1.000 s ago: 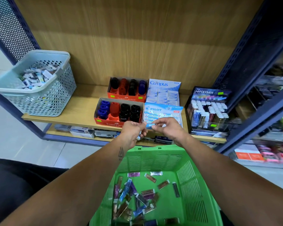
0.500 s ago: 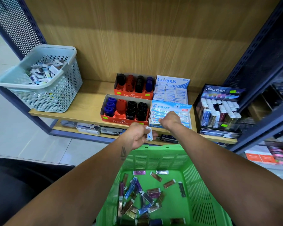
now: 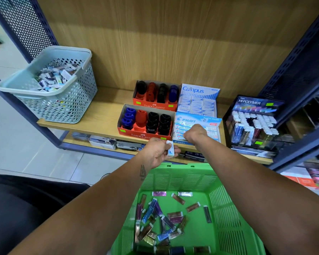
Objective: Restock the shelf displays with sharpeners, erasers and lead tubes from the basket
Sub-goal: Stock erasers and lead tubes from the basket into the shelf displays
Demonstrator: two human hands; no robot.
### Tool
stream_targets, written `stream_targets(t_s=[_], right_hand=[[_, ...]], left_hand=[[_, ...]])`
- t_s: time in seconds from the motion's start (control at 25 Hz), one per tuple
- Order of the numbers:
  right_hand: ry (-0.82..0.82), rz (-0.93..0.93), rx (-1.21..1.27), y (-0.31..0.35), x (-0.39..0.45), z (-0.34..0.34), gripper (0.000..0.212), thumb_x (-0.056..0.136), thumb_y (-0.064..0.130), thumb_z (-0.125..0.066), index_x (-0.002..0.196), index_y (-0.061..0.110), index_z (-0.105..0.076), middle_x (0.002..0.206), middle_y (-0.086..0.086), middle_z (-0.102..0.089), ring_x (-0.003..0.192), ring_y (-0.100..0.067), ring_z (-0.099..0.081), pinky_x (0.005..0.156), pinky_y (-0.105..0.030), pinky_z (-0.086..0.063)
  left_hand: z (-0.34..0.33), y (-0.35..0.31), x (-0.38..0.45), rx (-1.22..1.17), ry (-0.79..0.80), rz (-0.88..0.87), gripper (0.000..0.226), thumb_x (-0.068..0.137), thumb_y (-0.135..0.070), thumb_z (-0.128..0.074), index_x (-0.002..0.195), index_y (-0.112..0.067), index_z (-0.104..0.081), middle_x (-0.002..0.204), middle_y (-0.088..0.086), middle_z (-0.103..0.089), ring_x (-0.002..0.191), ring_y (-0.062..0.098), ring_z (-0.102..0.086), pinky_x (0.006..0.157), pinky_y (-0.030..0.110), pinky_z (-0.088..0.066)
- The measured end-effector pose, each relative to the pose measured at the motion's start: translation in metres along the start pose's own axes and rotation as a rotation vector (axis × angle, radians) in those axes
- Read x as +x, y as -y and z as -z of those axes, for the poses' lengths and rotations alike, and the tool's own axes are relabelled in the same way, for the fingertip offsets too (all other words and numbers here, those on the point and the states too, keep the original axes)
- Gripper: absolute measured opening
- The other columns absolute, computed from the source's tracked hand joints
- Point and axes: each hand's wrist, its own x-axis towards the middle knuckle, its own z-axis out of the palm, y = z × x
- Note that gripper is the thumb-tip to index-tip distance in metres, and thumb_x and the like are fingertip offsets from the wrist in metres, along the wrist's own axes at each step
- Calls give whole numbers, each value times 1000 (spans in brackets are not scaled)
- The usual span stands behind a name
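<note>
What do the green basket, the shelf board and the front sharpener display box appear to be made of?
Green slotted basket: moulded plastic, slightly glossy, with regular vent slits. Tan shelf board: wood or wood-look laminate, matte, with printed-looking grain. Red Faber-Castell sharpener box: apparently printed cardboard, with thin folded edges.

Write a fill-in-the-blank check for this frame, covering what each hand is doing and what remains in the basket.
1. The left hand holds a white ____ with a blue sleeve.
2. The right hand reaches into the display box branded ____.
3. The lead tubes lie loose in the ____ basket.
4. The Faber-Castell boxes hold ____.

Missing words: eraser; Pilot; green; sharpeners
</note>
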Motion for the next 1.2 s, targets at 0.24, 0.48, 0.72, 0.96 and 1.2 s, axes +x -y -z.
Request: stream_targets(t_s=[0.24, 0.48, 0.72, 0.96, 1.2], right_hand=[[-38, 36, -53, -5, -3, -2, 49, 90, 34, -70, 125, 5, -51, 131, -13, -59, 117, -31, -59, 85, -35, -50], [-100, 99, -27, -13, -7, -5, 49, 83, 43, -76, 111, 6, -62, 109, -11, -67, 102, -29, -65, 81, -35, -52], [379, -10, 1226, -40, -25, 27, 36, 86, -24, -37, 111, -7, -58, 106, -26, -63, 94, -29, -69, 82, -37, -58], [483, 213, 1167, -73, -36, 45, 41, 89, -21, -51, 120, 5, -62, 98, -15, -66, 89, -19, -67, 69, -25, -54], [193, 356, 920, -74, -36, 42, 23, 83, -5, -74, 104, 4, -69, 103, -18, -72, 87, -23, -70, 76, -31, -59]], left_hand=[[-1, 3, 2, -8, 25, -4, 27, 98, 10, -45, 125, 13, -44, 110, 35, -65, 97, 39, -71, 78, 44, -61], [-3, 3, -2, -41, 68, 8, 18, 100, -3, -52, 117, 5, -54, 96, 30, -71, 88, 40, -73, 67, 44, -62], [-25, -2, -10, -37, 38, -39, 29, 94, 10, -54, 122, 5, -52, 108, 32, -67, 89, 40, -73, 70, 38, -61], [-51, -9, -23, -5, 41, -73, 27, 88, 11, -63, 113, 3, -56, 113, 23, -66, 92, 34, -72, 76, 39, -62], [-61, -10, -29, 33, 22, -84, 30, 83, 12, -69, 111, 9, -59, 107, 26, -70, 86, 35, -73, 66, 37, -63]])
